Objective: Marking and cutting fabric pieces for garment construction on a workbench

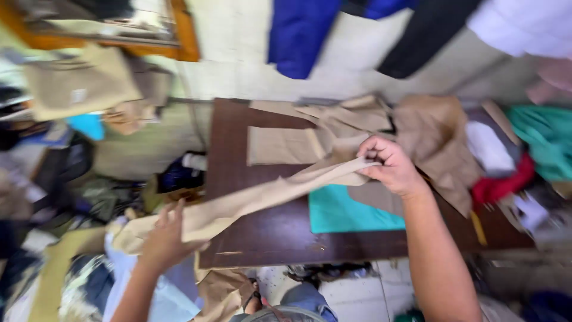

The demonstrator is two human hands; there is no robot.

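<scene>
The right hand [393, 167] is closed in a fist on one end of a long strip of beige cloth [250, 203], holding it above the dark brown worktop [268, 232]. The left hand [167, 238] is at the other end, off the worktop's near left corner; its fingers look spread against the cloth, but the picture is blurred there, so I cannot tell whether that grip is closed or only resting. The strip hangs between the two hands in a shallow slant, pulled fairly taut and partly bunched along its length, not yet laid flat or folded. By the look of things the work is in its middle: several cut pieces of beige cloth [286, 146] already lie flat on the far part of the worktop, and a looser brown heap [441, 143] sits to their right, while the held strip has not joined either. The cloth looks thin, soft and plain, a pale tan with no pattern. A teal sheet [339, 211] lies on the worktop under the right wrist, and red [500, 185] and white [485, 146] fabrics lie at the far right edge.
</scene>
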